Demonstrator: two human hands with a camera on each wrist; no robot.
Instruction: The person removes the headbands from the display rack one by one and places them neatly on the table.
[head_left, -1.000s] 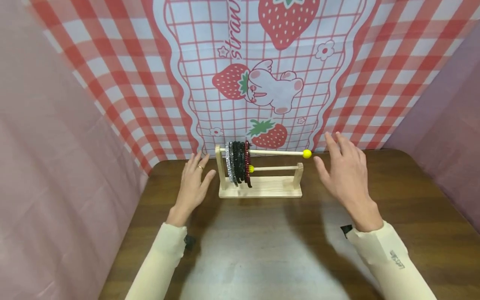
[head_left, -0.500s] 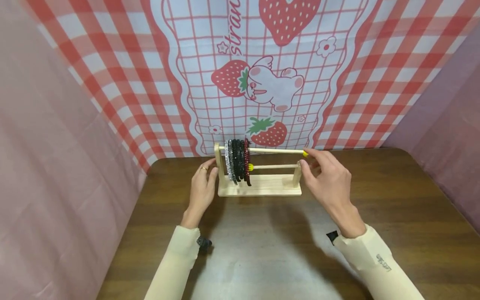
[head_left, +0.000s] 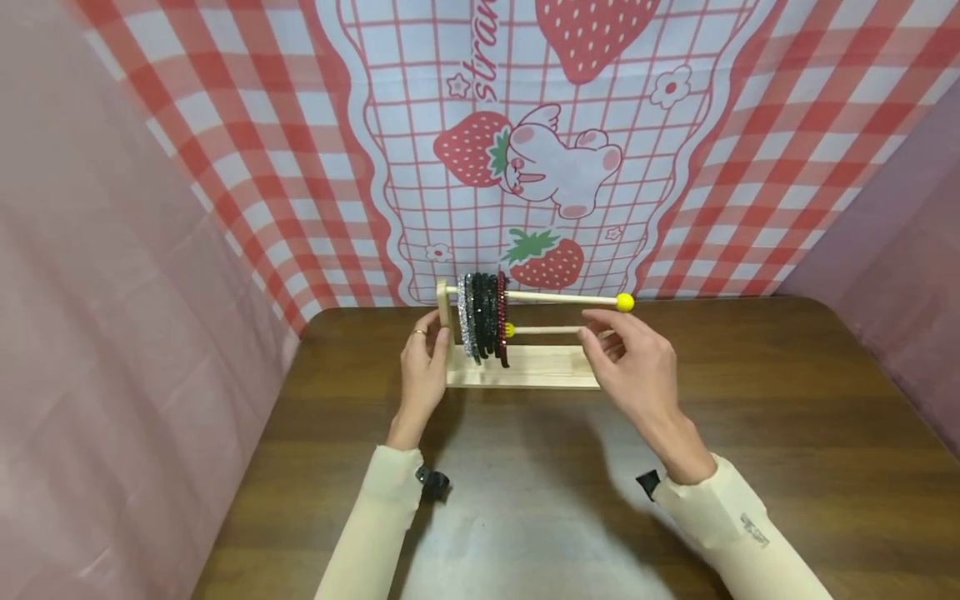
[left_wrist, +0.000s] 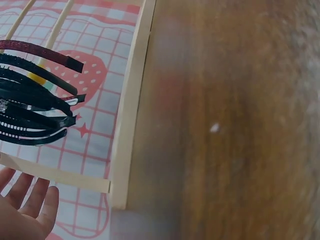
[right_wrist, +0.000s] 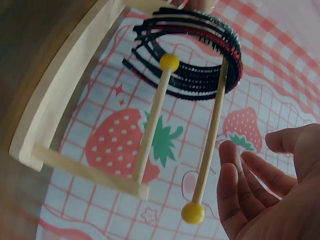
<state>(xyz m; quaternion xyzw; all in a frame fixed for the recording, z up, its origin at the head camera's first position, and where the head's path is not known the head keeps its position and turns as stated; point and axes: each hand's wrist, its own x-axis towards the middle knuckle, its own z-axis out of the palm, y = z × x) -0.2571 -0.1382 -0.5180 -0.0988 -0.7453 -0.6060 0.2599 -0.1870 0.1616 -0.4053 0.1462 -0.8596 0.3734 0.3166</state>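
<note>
Several headbands [head_left: 488, 321], silver, black and dark red, hang at the left end of the upper rod [head_left: 562, 296] of a wooden stand. This rod ends in a yellow ball [head_left: 626, 302]; a shorter lower rod [right_wrist: 152, 127] has its own yellow ball. At the stand's left post [left_wrist: 60, 175], my left hand [head_left: 424, 362] rests with loosely extended fingers [left_wrist: 36, 200] against the wood; its thumb is out of the left wrist view. My right hand [head_left: 637, 367] hovers at the stand's right end, fingers [right_wrist: 257, 187] loosely bent, holding nothing, and hides the right post in the head view.
The stand's base [head_left: 536, 367] sits on a brown wooden table [head_left: 510, 500] near its back edge. Behind it hangs a strawberry-print cloth [head_left: 405, 125]. Pink cloth [head_left: 135, 333] hangs at the left side.
My left hand has moved right to the stand's left post. My right hand has come in from the right, reached the upper rod's yellow ball, then moved down and left away from it.
</note>
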